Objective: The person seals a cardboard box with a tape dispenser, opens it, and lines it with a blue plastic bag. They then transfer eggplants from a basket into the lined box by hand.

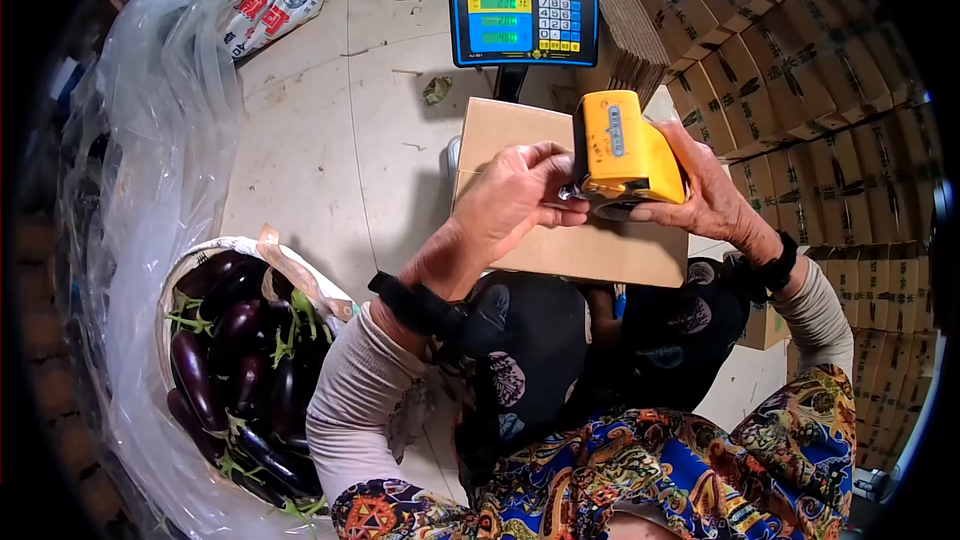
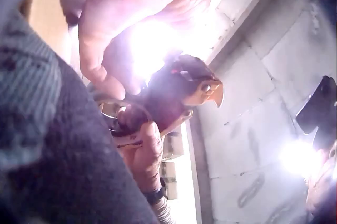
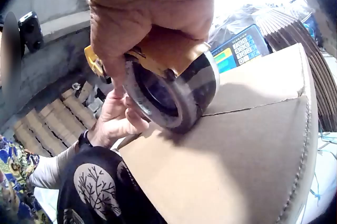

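Note:
A yellow tape dispenser (image 1: 615, 145) with a roll of tape (image 3: 181, 95) is held above the top of a cardboard box (image 1: 520, 240). My right hand (image 1: 705, 190) grips it from the right, thumb beneath and fingers over its side. From the left, my left hand (image 1: 520, 190) meets the dispenser, thumb and fingers pinching at a shiny strip of tape (image 1: 571, 193) by its front end. In the left wrist view, fingertips of both hands are at the rim of the tape roll (image 2: 124, 116). Glare hides part of the dispenser there.
A digital scale display (image 1: 524, 24) stands behind the box. At lower left is a lined basket of eggplants (image 1: 240, 320), beside clear plastic sheeting (image 1: 150, 190). Stacked printed cartons (image 1: 790, 70) line the right side, near flattened cardboard (image 1: 620, 20).

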The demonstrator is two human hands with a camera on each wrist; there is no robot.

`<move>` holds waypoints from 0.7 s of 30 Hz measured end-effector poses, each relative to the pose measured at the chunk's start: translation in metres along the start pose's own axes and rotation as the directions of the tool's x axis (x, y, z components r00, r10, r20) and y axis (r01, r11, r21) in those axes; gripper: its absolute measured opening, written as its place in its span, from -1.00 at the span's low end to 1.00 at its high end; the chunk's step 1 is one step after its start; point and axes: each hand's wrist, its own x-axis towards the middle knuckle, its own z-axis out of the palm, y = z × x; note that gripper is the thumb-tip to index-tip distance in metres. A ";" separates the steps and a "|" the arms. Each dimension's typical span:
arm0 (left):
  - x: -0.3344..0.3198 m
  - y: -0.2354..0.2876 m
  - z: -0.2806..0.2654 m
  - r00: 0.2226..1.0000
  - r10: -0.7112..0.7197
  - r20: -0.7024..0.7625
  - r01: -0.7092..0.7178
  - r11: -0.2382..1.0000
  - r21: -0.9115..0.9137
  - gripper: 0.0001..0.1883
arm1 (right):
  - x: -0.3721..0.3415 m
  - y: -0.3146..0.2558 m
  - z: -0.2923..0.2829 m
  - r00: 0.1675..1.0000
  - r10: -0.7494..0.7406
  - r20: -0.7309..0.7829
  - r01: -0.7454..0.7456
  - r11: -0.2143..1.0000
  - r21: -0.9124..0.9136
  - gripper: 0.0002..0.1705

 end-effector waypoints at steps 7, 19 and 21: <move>-0.013 0.012 0.026 0.941 0.306 -0.147 -0.120 0.705 0.699 -0.81 | 0.002 -0.003 0.003 1.000 -0.011 -0.016 0.010 0.997 -0.074 -0.13; -0.006 0.005 0.009 0.885 0.457 -0.087 -0.208 0.556 0.805 -0.83 | 0.007 -0.007 0.005 0.998 -0.061 -0.032 0.056 0.989 -0.138 -0.15; -0.007 0.006 0.010 0.918 0.361 -0.162 -0.161 0.714 0.682 -0.78 | 0.007 -0.006 0.005 0.998 -0.060 -0.034 0.054 0.988 -0.141 -0.16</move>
